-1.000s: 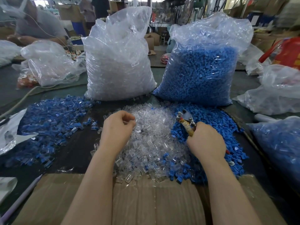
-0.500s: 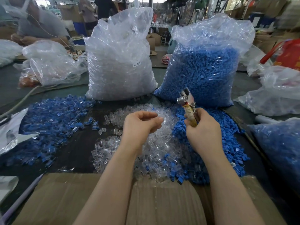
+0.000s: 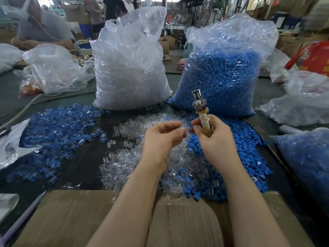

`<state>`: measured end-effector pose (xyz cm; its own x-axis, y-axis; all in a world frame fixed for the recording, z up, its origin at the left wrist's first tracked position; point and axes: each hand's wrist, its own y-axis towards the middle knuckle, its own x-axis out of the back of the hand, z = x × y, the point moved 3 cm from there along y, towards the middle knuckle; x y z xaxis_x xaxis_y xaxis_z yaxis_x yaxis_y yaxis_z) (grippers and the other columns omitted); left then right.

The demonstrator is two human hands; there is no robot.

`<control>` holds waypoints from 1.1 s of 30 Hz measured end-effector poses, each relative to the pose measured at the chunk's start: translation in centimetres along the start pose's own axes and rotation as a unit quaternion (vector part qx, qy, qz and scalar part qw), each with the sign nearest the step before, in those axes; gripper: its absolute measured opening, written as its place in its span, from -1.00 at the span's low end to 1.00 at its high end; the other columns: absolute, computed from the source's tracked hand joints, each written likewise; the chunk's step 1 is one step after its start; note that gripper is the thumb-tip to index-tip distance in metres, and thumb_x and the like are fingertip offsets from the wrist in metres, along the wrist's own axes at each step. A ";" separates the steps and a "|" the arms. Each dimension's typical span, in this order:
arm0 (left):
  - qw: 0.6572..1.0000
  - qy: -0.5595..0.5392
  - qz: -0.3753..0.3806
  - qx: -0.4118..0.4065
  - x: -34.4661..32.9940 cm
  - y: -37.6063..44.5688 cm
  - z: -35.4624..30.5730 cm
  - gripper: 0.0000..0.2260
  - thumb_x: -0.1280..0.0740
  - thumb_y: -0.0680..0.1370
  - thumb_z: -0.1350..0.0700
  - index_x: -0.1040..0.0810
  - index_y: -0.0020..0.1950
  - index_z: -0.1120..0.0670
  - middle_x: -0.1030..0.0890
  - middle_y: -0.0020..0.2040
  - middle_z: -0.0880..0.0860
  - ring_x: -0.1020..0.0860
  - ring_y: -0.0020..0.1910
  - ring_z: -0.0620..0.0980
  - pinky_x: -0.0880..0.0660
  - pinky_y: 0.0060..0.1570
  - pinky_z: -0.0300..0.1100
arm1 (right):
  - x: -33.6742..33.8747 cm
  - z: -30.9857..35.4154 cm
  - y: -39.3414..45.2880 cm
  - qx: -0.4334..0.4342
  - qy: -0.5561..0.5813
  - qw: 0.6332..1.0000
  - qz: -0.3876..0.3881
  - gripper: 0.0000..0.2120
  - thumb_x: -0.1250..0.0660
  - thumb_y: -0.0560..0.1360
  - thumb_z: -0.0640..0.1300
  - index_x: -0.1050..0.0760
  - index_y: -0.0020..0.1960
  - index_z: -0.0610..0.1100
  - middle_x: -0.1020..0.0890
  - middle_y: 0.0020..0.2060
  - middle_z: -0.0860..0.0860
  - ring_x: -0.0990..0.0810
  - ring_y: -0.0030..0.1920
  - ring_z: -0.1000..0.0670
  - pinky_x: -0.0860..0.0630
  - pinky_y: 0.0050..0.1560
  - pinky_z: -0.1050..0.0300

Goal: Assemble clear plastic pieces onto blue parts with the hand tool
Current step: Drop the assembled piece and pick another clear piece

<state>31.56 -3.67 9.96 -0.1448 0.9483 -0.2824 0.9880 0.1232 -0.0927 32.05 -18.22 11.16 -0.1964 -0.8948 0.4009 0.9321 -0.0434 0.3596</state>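
Head view: right hand (image 3: pixel 216 139) grasps the upright hand tool (image 3: pixel 201 113) as left hand (image 3: pixel 161 138) seemingly pinches a clear piece over loose clear pieces (image 3: pixel 124 164) and blue parts (image 3: pixel 249 154); assembled pile (image 3: pixel 57 132) lies left, full sacks suggesting much remains.

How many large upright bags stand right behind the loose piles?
2: the bag of clear pieces behind-left, the bag of blue parts behind-right. Other bags lie at the sides.
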 end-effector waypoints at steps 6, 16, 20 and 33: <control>1.000 -0.004 -0.012 -0.007 -0.1 -0.1 -0.1 -0.84 -0.48 0.43 0.36 -0.66 -0.08 0.15 -0.71 -0.13 0.11 -0.69 -0.09 0.03 -0.62 0.01 -0.19 | -0.2 0.1 -0.1 0.011 0.009 1.000 0.005 -0.88 -0.37 0.55 -0.16 -0.49 -0.09 0.03 -0.64 -0.23 0.08 -0.62 -0.18 0.13 -0.53 -0.22 0.28; 1.000 0.007 -0.011 -0.012 -0.3 -0.3 -0.2 -0.85 -0.47 0.44 0.35 -0.67 -0.11 0.11 -0.70 -0.19 0.05 -0.67 -0.12 -0.01 -0.62 -0.01 -0.20 | -0.2 0.1 -0.1 0.001 0.016 1.000 0.015 -0.88 -0.34 0.57 -0.12 -0.52 -0.13 0.03 -0.65 -0.26 0.07 -0.62 -0.20 0.01 -0.56 -0.17 0.09; 1.000 0.008 -0.025 -0.015 -0.2 -0.3 -0.3 -0.84 -0.45 0.45 0.38 -0.67 -0.07 0.15 -0.69 -0.23 0.02 -0.65 -0.20 -0.07 -0.61 -0.10 -0.27 | -0.3 -0.1 -0.1 -0.005 0.013 0.999 0.046 -0.82 -0.31 0.58 -0.22 -0.53 -0.04 0.07 -0.66 -0.21 0.14 -0.64 -0.13 0.09 -0.58 -0.13 0.17; 0.981 0.137 -0.069 -0.120 -0.7 -0.7 -0.8 -0.85 -0.53 0.41 0.25 -0.71 -0.17 -0.01 -0.72 -0.23 -0.05 -0.69 -0.18 -0.09 -0.62 -0.06 -0.18 | 0.0 -0.1 0.1 0.003 -0.086 0.995 -0.043 -0.81 -0.41 0.50 -0.03 -0.42 -0.20 0.06 -0.54 -0.35 0.13 -0.50 -0.24 0.32 -0.37 -0.33 0.46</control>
<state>30.99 -4.18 10.95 -0.2906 0.9568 -0.0125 0.9489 0.2898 0.1252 32.15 -18.26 11.15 -0.3247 -0.7991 0.5060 0.9079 -0.1132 0.4037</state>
